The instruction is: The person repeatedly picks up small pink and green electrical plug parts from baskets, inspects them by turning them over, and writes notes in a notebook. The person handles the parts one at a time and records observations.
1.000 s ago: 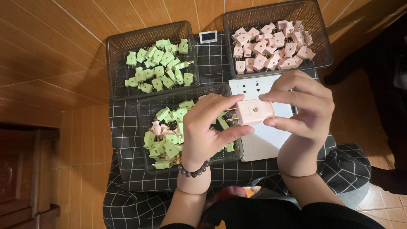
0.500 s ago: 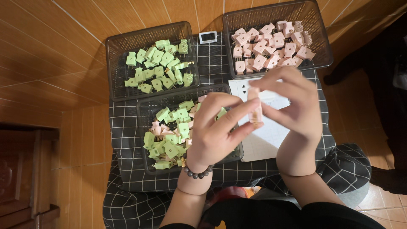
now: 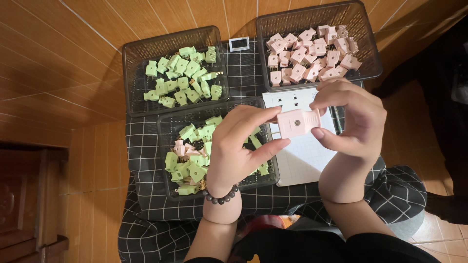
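Turned since half a second ago, the small pink plastic plug (image 3: 296, 122) now lies lengthwise left to right between my hands. I see my left hand (image 3: 241, 146) and right hand (image 3: 348, 119) pinching opposite ends, above the white socket board's (image 3: 304, 156) far edge.

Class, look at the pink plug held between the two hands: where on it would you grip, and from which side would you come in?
Grip the pink plug by its broad body, across the flat faces, coming from the right, as the right hand does. Its prongs point left toward the left hand, so that end is thin and poor to pinch; the blocky body likely gives fingers a steadier hold.
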